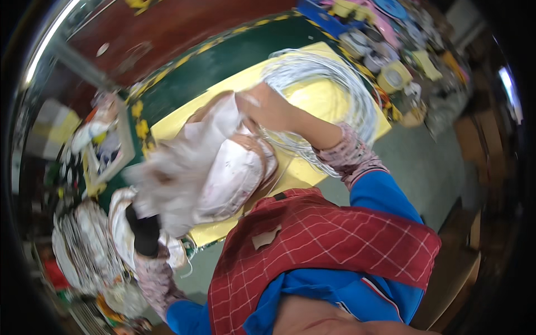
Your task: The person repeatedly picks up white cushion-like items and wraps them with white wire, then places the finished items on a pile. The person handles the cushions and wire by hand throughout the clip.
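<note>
A thin, crumpled white sheet (181, 159), heavily blurred, stretches between my two hands over the table. Whether it is cloth or plastic I cannot make out. My right hand (268, 109) is closed on its upper end. At its lower left end is my left hand (146, 230), covered in something black like a glove, with its fingers hidden and smeared by motion. Under and beside the sheet lies a bulky white bundle (231, 176) with brownish edges, resting on a yellow board (290, 177).
A large coil of pale grey wire or cord (357, 95) lies on the board's right. Beyond is a green table (223, 58) with black-and-yellow edging. Mixed goods (393, 75) are heaped at far right. A white-rimmed tray (127, 142) and another coil (84, 243) are at left.
</note>
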A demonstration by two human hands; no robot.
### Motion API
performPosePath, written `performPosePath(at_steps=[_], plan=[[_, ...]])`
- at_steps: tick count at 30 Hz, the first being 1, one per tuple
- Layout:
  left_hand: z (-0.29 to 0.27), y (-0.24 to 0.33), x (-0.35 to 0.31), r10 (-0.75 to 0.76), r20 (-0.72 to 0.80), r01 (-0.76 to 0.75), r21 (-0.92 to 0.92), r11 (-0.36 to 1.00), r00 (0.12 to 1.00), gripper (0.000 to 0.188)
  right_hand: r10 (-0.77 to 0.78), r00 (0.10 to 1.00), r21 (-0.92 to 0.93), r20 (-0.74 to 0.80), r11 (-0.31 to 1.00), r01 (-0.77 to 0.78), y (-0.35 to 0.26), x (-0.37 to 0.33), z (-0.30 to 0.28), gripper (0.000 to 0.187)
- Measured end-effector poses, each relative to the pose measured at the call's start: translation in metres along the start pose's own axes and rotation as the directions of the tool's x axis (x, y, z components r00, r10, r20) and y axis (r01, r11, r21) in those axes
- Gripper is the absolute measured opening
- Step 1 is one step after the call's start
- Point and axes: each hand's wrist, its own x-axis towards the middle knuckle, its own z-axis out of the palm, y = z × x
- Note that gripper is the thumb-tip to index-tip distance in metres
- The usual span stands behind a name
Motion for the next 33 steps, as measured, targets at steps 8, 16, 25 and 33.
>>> performPosePath(at_steps=[8,16,25,33], plan=[[0.076,0.019,0.007,-0.327,-0.644,0.038,-0.420,0.907,0.692,0.046,0.365,0.931,0.470,-0.006,0.823,-0.319,0.120,-0.075,-0.021,0.042],[-0.046,-0.067,-0.013,0.250,-0.742,0.320,0.532,0.784,0.622,0.047,0.072,0.066,-0.015,-0.995,0.551,-0.834,0.332,-0.289,-0.332,0.038],[0.083,-0.066,0.048,-0.025,0.001,0.022,0.394,0.919,1.000,0.044,0.578,0.112,0.540,-0.808,0.804,-0.251,0.281,-0.319,-0.359,0.035],[0.406,0.140,-0.026,0.482,0.730,-0.236,-0.422,0.876,0.485,0.055,0.255,0.776,0.098,-0.577,0.965,-0.244,-0.008,-0.208,-0.190,0.038]])
